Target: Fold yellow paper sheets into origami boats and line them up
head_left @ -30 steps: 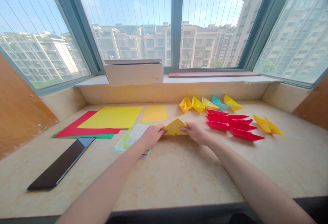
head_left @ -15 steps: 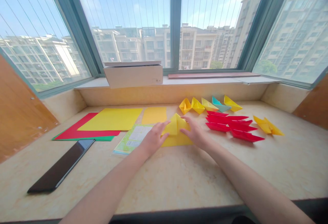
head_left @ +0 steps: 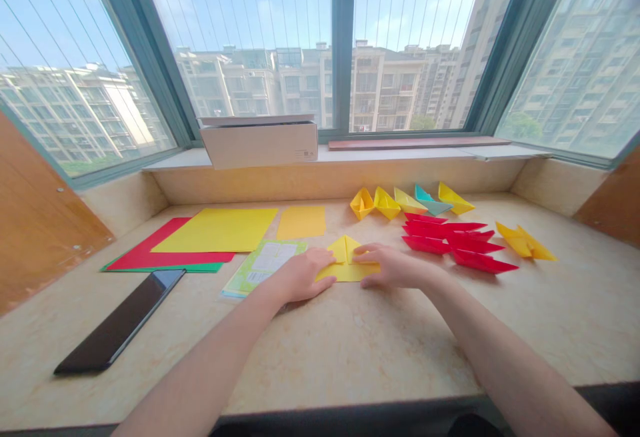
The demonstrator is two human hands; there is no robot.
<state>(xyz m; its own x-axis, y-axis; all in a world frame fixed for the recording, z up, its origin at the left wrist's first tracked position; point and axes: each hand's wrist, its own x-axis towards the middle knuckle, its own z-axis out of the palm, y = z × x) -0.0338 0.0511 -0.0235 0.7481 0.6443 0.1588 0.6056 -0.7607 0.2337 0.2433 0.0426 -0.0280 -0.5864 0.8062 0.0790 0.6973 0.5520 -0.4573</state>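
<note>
"Windows fill the wall ahead, so what sits under them?"

"A wide stone ledge. A cardboard box stands on the sill, well behind the folded yellow paper at the middle of the ledge."

"How does that paper lie?"

"Flat between the two hands, with a pointed flap rising at its centre."

"What's around it?"

"To its left are large colored sheets, a small yellow sheet, a printed booklet just beside it, and a dark tablet farther off. To its right are red paper boats, with a yellow paper boat beyond them. Behind it stands a row of yellow and teal paper boats."

"And the hands?"

"Both forearms reach forward, angling in toward the paper. The left hand lies palm down against its left corner. The right hand lies palm down, fingers stretched across its right side. Neither is clenched or pinching; both rest open."
</note>
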